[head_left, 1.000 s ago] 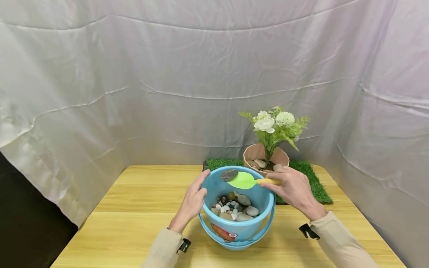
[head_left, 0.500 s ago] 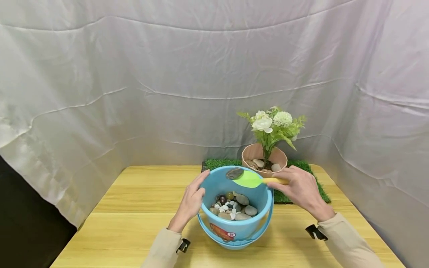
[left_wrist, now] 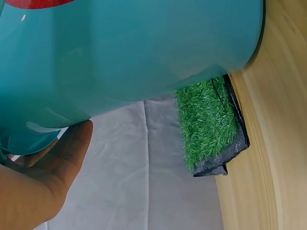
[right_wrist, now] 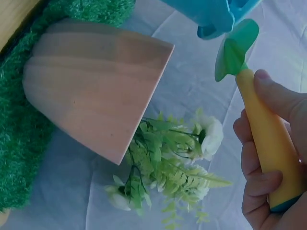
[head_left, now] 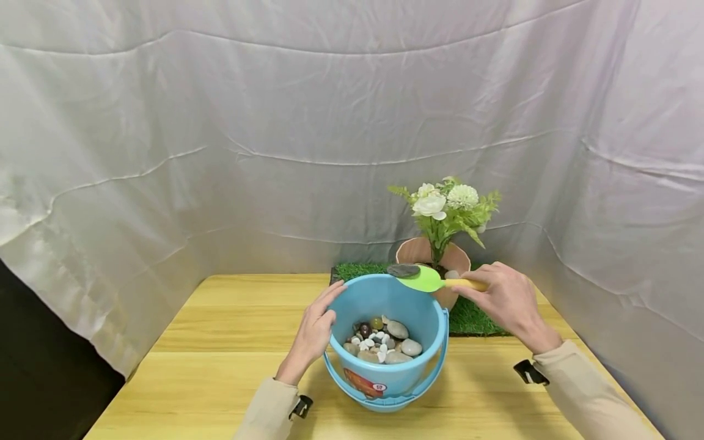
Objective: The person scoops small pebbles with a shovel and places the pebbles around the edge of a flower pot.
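My left hand point(head_left: 311, 333) holds the left rim of a blue bucket point(head_left: 407, 379), its fingertips at the bucket's edge in the left wrist view too. Inside lie pebbles point(head_left: 379, 342), white, grey and brown. In my right hand point(head_left: 508, 302) is a toy trowel with a yellow handle point(right_wrist: 264, 139) and a green blade point(head_left: 426, 280). A flat dark grey stone point(head_left: 403, 270) rests on the blade's tip, above the bucket's back rim. Behind it, partly hidden by the trowel, stands a pink flowerpot point(right_wrist: 96, 86) with white flowers point(head_left: 429, 205).
Green artificial turf point(head_left: 478, 321) lies under the flowerpot at the back right of the wooden table point(head_left: 220, 348). The bucket's handle point(head_left: 440, 373) hangs down at its front. Grey curtains point(head_left: 302, 134) close off the back and sides.
The right hand has moved the trowel and its stone right and away, from over the bucket's opening to over its back rim. My left hand has stayed on the bucket.
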Demonstrator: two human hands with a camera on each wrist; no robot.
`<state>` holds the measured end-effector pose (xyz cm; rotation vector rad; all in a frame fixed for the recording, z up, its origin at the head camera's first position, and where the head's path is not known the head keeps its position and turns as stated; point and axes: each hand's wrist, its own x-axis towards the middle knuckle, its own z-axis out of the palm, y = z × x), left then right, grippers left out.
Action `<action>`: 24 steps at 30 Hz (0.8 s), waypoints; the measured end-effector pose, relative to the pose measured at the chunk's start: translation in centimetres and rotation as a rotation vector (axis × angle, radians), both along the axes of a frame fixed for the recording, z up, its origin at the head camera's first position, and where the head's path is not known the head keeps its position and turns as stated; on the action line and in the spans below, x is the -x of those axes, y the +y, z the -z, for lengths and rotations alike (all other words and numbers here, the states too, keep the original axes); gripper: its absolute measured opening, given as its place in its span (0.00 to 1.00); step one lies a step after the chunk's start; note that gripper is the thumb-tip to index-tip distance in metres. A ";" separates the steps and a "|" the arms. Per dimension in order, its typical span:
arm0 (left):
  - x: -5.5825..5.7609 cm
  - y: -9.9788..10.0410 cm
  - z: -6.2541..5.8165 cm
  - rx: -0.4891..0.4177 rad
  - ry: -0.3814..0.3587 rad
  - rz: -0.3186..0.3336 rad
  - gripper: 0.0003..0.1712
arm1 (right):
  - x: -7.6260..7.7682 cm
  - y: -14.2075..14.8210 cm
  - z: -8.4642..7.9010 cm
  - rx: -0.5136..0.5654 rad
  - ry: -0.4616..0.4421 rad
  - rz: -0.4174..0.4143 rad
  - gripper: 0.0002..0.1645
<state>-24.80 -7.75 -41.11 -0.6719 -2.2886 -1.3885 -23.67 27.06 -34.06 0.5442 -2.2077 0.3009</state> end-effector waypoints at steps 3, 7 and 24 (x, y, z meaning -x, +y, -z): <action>0.0 0.0 0.0 -0.008 -0.005 0.000 0.33 | 0.2 0.3 -0.6 0.023 -0.008 0.027 0.13; 0.0 0.0 0.0 -0.011 -0.009 -0.006 0.33 | 0.5 1.0 -1.4 0.047 -0.072 0.079 0.14; 0.0 -0.1 0.0 -0.025 -0.013 -0.002 0.33 | 1.2 3.6 -2.1 0.008 -0.324 0.256 0.28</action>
